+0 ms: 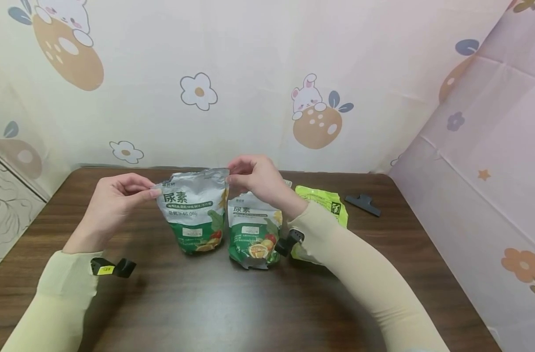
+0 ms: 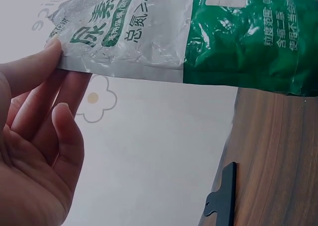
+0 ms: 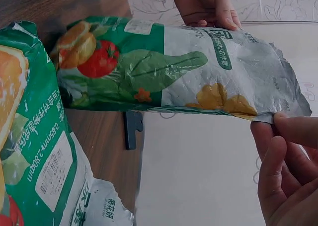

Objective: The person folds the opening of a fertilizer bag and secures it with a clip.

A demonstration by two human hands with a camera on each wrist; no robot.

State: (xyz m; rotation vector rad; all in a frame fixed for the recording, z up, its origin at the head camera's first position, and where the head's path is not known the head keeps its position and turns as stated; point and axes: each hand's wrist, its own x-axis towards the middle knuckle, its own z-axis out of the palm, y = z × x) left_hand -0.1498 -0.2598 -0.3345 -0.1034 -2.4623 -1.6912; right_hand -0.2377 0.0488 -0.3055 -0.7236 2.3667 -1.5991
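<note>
A white-and-green printed pouch [image 1: 192, 210], with fruit and vegetables pictured on it, stands roughly upright between both hands. My left hand [image 1: 118, 200] pinches its upper left edge between thumb and fingers. At the upper right edge, my right hand [image 1: 260, 178] pinches the crinkled silver top. The left wrist view shows the pouch's left edge [image 2: 134, 74] up close; the right wrist view shows its right side [image 3: 164, 67]. Whether its base touches the table cannot be told. A matching pouch [image 1: 252, 232] stands just right of it, partly behind my right forearm.
A yellow-green bag [image 1: 324, 198] is partly hidden by my right sleeve. Right of it lies a dark flat clip [image 1: 363, 204] on the brown wooden table [image 1: 206, 308]. Dark clips also show in the left wrist view [image 2: 226, 196] and right wrist view [image 3: 131, 130]. A patterned curtain [image 1: 250, 58] hangs behind.
</note>
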